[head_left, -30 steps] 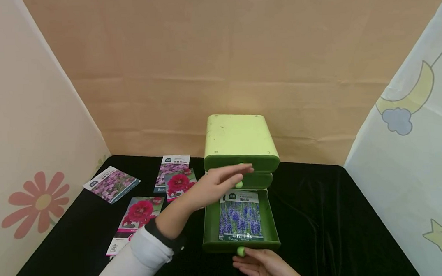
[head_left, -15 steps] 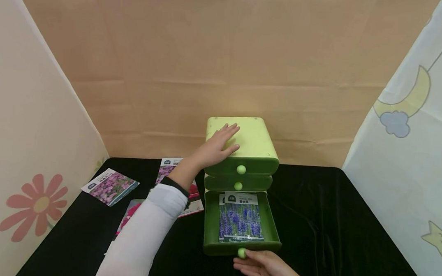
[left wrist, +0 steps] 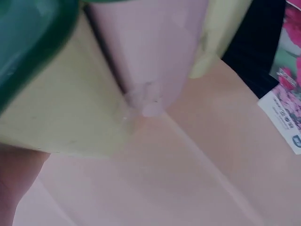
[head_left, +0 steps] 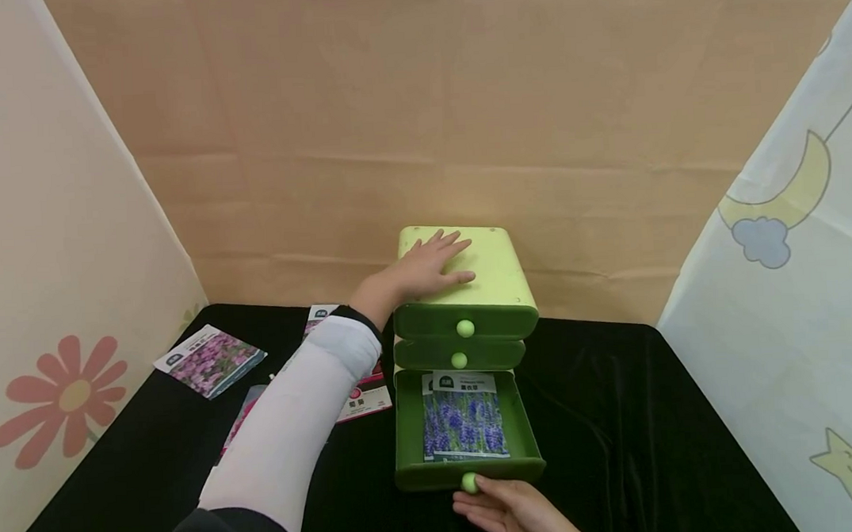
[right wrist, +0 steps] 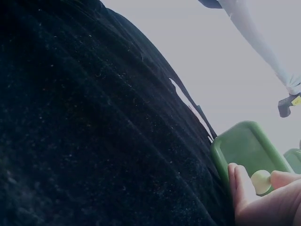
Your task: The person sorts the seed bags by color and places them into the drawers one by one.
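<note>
A small cabinet with a pale yellow-green top (head_left: pixel 497 263) and dark green drawer fronts stands at the back of the table. My left hand (head_left: pixel 426 267) rests on that top with fingers spread. In the left wrist view, part of the hand (left wrist: pixel 21 174) shows against the cabinet's pale side (left wrist: pixel 70 117). The bottom drawer (head_left: pixel 408 433) is pulled out; purple-flower seed packets (head_left: pixel 468 419) overlap inside it. My right hand (head_left: pixel 518 512) pinches its round green knob (head_left: pixel 470 483); in the right wrist view the knob (right wrist: pixel 260 181) sits between thumb and fingers. Both upper drawers are closed.
To the left lie pink-flower seed packets (head_left: pixel 212 361), with more packets (head_left: pixel 364 400) partly hidden behind the left sleeve (head_left: pixel 311 414). Black cloth (head_left: pixel 618 416) covers the table. A brown paper backdrop (head_left: pixel 570 133) rises behind the cabinet, and printed sheets flank both sides.
My left hand has risen from before the upper drawers onto the cabinet's top, uncovering the upper knobs. The right hand stays at the bottom drawer's knob, nearly still.
</note>
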`<state>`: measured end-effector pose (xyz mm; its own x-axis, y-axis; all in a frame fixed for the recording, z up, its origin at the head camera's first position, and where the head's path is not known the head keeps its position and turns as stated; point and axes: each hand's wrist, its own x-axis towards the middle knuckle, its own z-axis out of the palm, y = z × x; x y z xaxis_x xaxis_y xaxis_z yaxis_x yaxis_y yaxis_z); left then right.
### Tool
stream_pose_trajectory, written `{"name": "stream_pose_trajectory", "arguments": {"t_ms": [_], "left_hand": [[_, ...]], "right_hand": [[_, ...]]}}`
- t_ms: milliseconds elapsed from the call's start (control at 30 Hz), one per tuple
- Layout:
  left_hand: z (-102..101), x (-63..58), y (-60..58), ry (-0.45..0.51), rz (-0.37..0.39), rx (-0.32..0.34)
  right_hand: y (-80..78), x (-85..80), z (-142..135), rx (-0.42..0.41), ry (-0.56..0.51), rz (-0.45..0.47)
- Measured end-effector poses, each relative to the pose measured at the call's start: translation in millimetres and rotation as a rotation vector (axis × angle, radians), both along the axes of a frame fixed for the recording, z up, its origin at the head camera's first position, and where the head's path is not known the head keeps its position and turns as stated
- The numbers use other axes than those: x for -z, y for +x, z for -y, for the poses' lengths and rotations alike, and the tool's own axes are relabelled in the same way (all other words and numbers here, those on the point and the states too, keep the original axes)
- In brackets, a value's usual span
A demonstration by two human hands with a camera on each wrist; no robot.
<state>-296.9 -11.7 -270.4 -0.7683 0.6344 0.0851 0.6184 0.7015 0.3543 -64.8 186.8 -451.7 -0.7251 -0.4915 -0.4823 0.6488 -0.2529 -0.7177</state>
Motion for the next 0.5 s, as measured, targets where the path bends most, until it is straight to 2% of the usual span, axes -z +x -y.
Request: {"name": "stream_pose_trajectory", "arguments": {"t_ms": [200, 500], "left_hand": [[0.0, 5.3, -5.5, -0.095, -0.033, 0.006], [2.7, 6.1, -1.2, -0.183, -0.053, 0.009]], "right_hand": [[-3.2, -4.2, 4.5, 0.015, -0.022, -0.002], [-13.6, -6.7, 11.3, 0.053, 0.006, -0.031]]}}
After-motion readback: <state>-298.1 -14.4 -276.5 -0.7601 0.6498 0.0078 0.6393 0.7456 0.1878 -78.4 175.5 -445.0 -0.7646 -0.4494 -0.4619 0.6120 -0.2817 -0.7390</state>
